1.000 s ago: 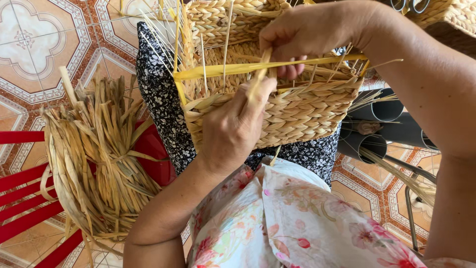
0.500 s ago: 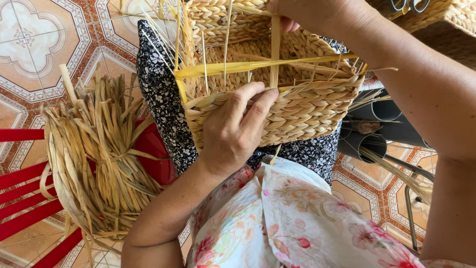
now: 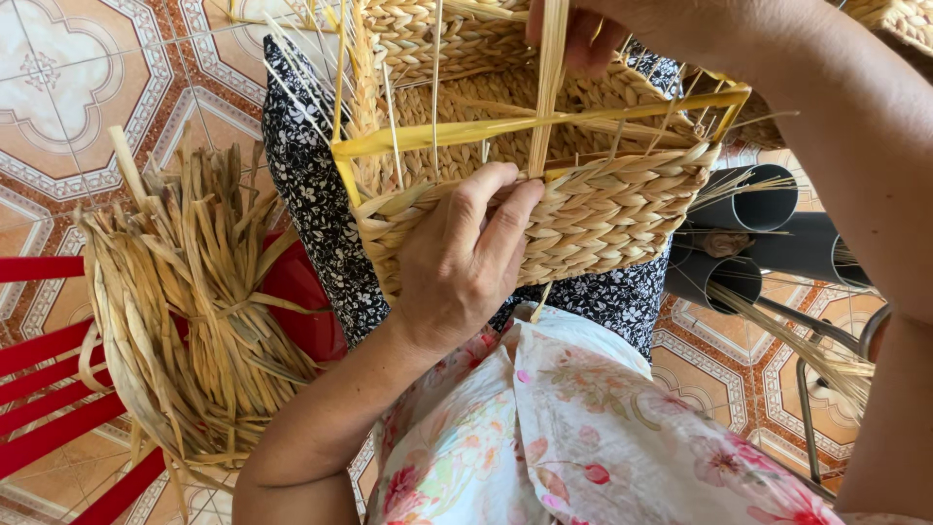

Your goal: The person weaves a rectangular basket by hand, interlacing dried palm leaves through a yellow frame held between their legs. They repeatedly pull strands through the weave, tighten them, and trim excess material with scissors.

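leftward first, past the loose straw bundle (image 3: 190, 311) on the red stool (image 3: 58, 389): left hand (image 3: 457, 267) pressing the basket (image 3: 583, 219) wall on the lap, right hand (image 3: 593, 29) pinching the upright strand (image 3: 546, 87), best pulled straight and taut.

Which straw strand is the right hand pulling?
The wide flat strand standing upright at the basket's near wall, pinched by the right hand; the thin stalks around it stand free.
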